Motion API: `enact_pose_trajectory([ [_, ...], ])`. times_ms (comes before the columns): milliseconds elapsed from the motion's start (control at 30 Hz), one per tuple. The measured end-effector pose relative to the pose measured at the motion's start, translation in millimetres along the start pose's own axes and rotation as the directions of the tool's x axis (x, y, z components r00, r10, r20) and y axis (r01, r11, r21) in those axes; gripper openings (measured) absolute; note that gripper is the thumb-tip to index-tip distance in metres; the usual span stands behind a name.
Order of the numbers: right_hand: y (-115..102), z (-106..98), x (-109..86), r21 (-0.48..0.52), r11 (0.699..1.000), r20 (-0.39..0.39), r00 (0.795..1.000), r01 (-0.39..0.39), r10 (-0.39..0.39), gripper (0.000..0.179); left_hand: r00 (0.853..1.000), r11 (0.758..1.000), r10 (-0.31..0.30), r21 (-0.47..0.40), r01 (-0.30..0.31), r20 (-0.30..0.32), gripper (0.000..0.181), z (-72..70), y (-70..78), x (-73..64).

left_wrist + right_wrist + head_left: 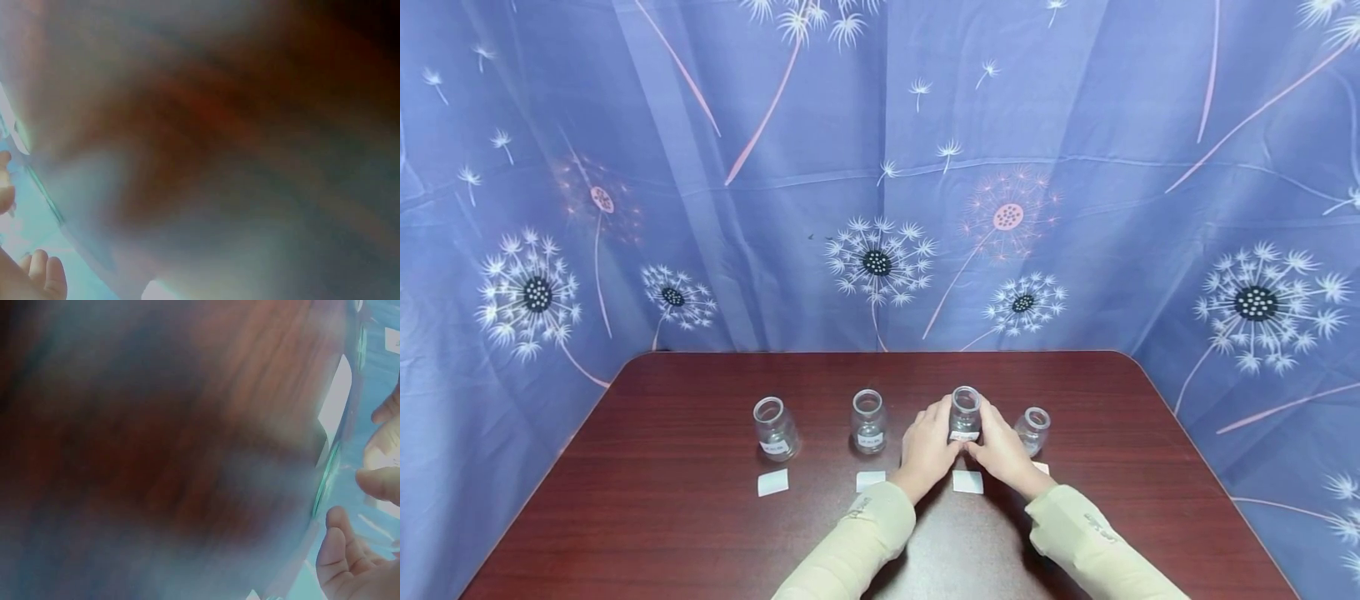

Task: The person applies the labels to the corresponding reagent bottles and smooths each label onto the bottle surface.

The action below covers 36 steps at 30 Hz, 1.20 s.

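Observation:
A small clear glass jar (965,414) with a white label low on its front stands upright between my two hands in the head view. My left hand (927,446) holds its left side and my right hand (1002,446) its right side, with the thumbs meeting near the front base. A white paper slip (967,482) lies on the table just in front of this jar. Closest to my right hand is another jar (1033,431), partly hidden behind it. Both wrist views are mostly blurred tabletop, with fingers (337,550) at the right wrist view's edge.
Two more labelled jars, one in the middle (868,422) and one farther left (776,430), stand in the same row. White slips (772,482) lie in front of them. The dark red wooden table (662,517) ends at a blue dandelion-print curtain (760,250).

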State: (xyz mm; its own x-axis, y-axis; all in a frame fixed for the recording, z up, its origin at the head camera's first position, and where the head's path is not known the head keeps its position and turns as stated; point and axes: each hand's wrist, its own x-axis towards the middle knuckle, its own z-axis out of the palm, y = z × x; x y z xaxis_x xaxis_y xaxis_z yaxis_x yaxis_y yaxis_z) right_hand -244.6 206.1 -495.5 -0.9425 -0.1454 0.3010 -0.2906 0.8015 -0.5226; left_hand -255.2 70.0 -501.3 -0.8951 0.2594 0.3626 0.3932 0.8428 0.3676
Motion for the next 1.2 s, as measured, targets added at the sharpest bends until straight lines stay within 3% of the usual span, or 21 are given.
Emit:
enact_pose_trajectory([
  [233, 0.7, -2.4, 0.1, -0.033, 0.999, 0.022, 1.0, -0.005, 0.006, 0.078, 0.999, 0.998, 0.04, 0.043, -0.04, 0.014, 0.072, -0.6, -1.3, 1.0],
  [467, 5.8, -11.9, 0.2, -0.003, 1.0, 0.075, 0.997, 0.016, -0.016, 0.071, 0.992, 0.994, 0.111, 0.009, -0.112, 0.062, 0.066, -8.6, -8.4, 3.7],
  [800, 8.6, -18.1, 0.9, 0.05, 0.998, 0.118, 0.992, 0.041, -0.046, 0.06, 0.974, 0.977, 0.211, -0.015, -0.211, 0.086, 0.058, -15.6, -17.9, 4.9],
  [1033, 9.5, -24.1, 0.4, 0.142, 0.989, 0.197, 0.978, 0.034, -0.062, 0.068, 0.973, 0.985, 0.158, -0.095, -0.143, 0.167, 0.062, -18.9, -17.8, 5.9],
  [1200, 9.8, -27.2, 0.5, 0.152, 0.986, 0.208, 0.973, 0.069, -0.101, 0.061, 0.98, 0.988, 0.124, -0.114, -0.107, 0.156, 0.058, -20.6, -15.7, 6.3],
])
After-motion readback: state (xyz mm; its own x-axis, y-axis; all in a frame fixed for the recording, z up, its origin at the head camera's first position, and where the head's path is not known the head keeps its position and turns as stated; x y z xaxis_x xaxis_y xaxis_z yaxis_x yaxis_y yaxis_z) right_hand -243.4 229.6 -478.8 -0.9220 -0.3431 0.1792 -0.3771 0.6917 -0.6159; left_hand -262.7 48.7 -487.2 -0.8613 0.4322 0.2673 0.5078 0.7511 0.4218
